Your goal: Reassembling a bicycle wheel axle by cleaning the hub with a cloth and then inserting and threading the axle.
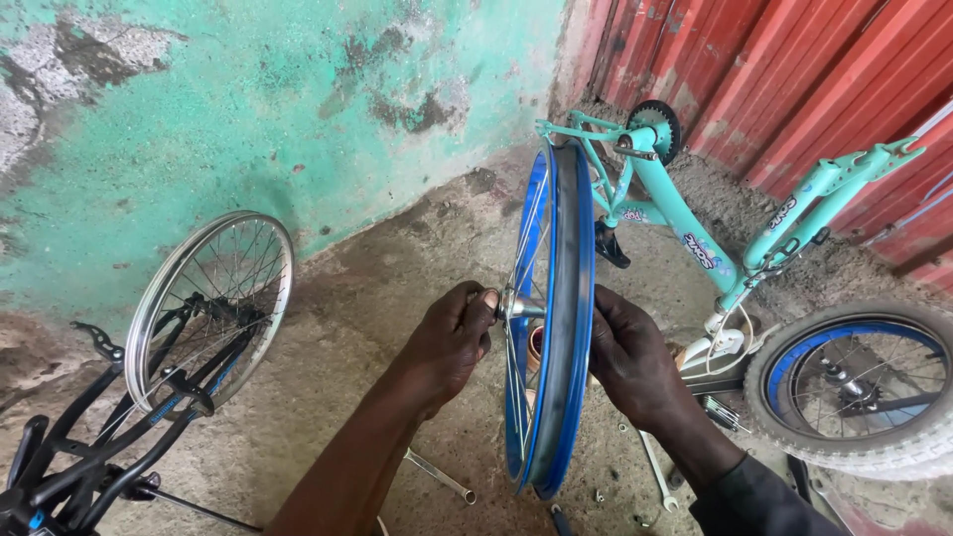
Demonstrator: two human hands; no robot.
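While we hold the bare blue wheel rim upright above the concrete floor, it could tip or roll away if either side lets go. Our left hand pinches the axle end, our right hand closes at the hub's far side; loose spanners underneath could trip us

Left of the grip: silver spoked wheel against green wall. Right: turquoise bicycle frame, tyred blue wheel. Below: wrenches on concrete floor.
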